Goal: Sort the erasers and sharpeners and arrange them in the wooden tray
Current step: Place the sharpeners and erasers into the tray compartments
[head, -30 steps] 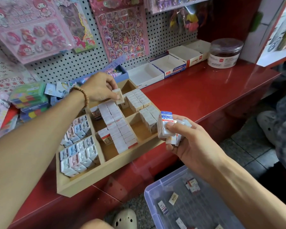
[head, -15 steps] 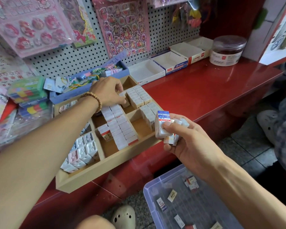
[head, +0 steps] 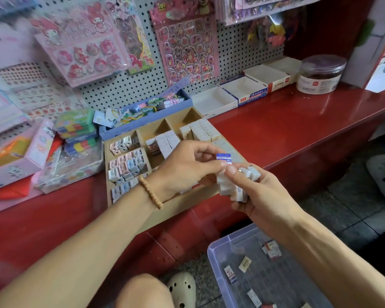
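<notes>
Pinching a blue-labelled eraser (head: 224,158) between thumb and curled fingers (head: 206,150), the left hand (head: 187,167) meets the right hand (head: 251,192) just above the front edge of the wooden tray (head: 193,202) on the red desk (head: 287,130). The right hand's fingers are curled round a handful of white erasers (head: 231,183), its thumb (head: 233,174) pressed on top of the bunch and touching the eraser that the left hand pinches. A beaded bracelet (head: 150,192) circles the left wrist. The tray is split into compartments: those on its left hold small pastel sharpeners (head: 129,162) packed side by side, those in the middle and on the right hold rows of white erasers standing on edge (head: 203,130), and two compartments at the back look bare (head: 156,127). Below the desk, a clear plastic bin (head: 218,258) on the floor holds a few loose erasers (head: 245,264) scattered over its bottom. Along the pegboard wall behind the tray stand open white cardboard boxes (head: 213,102), a blue box of tangled coloured bands (head: 147,107) and a round clear tub with a lid (head: 320,74), while sticker sheets (head: 187,45) hang above.
</notes>
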`<state>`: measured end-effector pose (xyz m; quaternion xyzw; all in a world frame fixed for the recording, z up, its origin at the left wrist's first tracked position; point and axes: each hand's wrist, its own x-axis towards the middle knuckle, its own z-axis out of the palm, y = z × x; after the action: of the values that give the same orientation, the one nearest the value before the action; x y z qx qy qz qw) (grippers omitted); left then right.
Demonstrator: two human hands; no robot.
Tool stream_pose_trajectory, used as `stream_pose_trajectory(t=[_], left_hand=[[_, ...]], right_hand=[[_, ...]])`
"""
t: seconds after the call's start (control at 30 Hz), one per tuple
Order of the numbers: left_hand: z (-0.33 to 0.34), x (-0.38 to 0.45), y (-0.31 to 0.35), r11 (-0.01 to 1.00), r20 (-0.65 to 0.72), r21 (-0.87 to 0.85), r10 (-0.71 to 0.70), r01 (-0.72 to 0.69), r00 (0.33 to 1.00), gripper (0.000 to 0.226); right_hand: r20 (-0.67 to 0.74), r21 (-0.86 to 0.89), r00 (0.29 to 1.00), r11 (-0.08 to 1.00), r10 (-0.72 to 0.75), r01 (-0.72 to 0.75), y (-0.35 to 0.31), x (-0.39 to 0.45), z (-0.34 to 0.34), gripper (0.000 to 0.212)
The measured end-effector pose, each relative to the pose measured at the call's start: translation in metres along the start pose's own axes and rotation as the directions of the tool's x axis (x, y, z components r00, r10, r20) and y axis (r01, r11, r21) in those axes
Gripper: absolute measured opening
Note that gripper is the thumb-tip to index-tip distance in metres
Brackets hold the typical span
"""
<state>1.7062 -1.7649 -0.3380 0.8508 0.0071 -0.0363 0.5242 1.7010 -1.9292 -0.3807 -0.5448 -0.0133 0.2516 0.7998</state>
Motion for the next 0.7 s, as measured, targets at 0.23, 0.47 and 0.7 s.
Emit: stream_pose_trajectory(t=[0.23,0.47,0.7], left_hand=[[-0.020,-0.007,0.005,0.961,-0.025,-0.223,-0.173,0.163,0.985,0.020],[-0.070,0.002,-0.008,0.991,-0.283,-0.105,-0.108,0.081,0.953,0.013],[-0.124,0.031,-0.056,0.927,-0.470,0.290,-0.079,0.238,0.879,0.021]], right_hand=[[0.069,0.098,0.998,0.995,0.008,-0.015,-0.004,0.002,0.009,0.025],[0.019,0.065,1.000,0.998,0.021,-0.023,-0.005,0.006,0.010,0.018],[0.027,0.037,1.000,0.999,0.003,-0.004,-0.004,0.006,0.009,0.027]])
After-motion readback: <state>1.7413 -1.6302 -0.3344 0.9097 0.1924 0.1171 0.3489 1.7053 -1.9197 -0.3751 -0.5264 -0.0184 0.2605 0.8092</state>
